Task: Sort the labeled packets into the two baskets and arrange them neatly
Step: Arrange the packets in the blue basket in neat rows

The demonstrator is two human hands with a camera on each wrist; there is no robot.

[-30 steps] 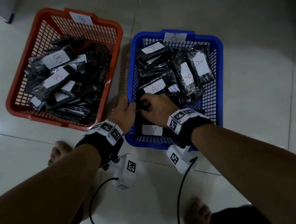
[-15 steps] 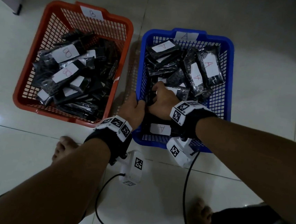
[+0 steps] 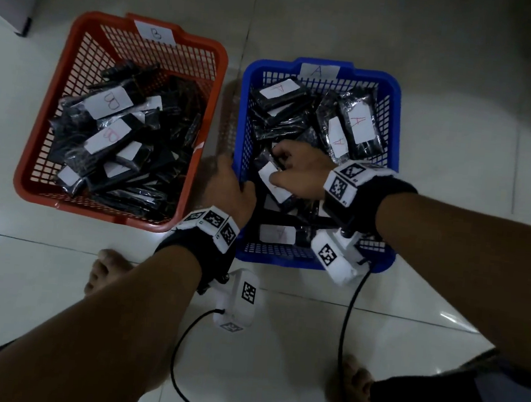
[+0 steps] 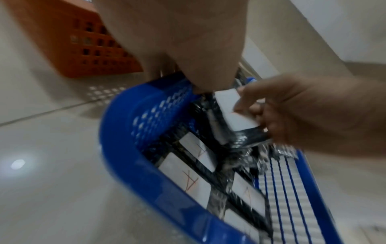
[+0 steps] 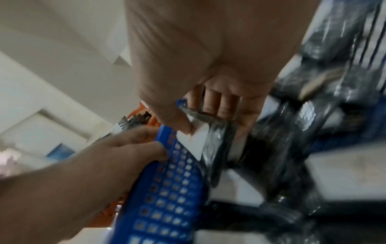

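Currently the right hand (image 3: 302,172) is inside the blue basket (image 3: 395,122), thumb on top and fingers curled beneath a black packet with a white label (image 3: 272,182), held near the basket's left wall. Left hand (image 3: 229,191) grips that wall's rim, thumb inside, fingers outside. More A-labelled packets (image 3: 359,125) lie loose at the far end; others lie flat in rows at the near end (image 4: 188,180). Blue basket tagged A. Red basket (image 3: 53,99), tagged B, stands just beside it on the tiled floor (image 3: 464,74), filled with B-labelled packets (image 3: 111,101) lying untidily.
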